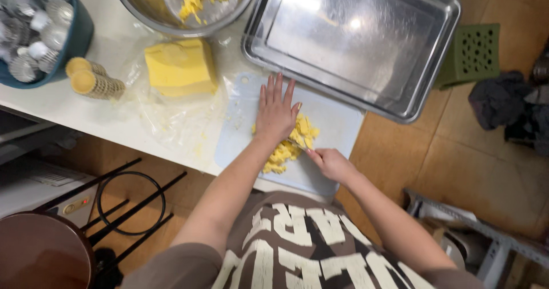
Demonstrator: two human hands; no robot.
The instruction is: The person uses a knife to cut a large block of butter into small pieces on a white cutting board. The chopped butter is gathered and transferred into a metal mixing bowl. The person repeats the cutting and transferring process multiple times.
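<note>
A pale blue cutting board [337, 126] lies at the counter's front edge with a pile of chopped yellow pieces [294, 143] on it. My left hand [275, 111] is flat, fingers spread, pressing down over the pile, seemingly on the back of a blade that is mostly hidden. My right hand [330, 162] is closed on the knife handle [303, 147] at the board's near side. A yellow block [180, 67] sits on clear plastic wrap [171, 114] left of the board.
A large steel tray [354, 37] sits beyond the board, partly overhanging the counter. A steel bowl [186, 3] with yellow crumbs stands behind. A blue tub [40, 31] holds foil cups; stacked tart shells [94, 78] lie beside it. A green stool [472, 54] stands on the floor.
</note>
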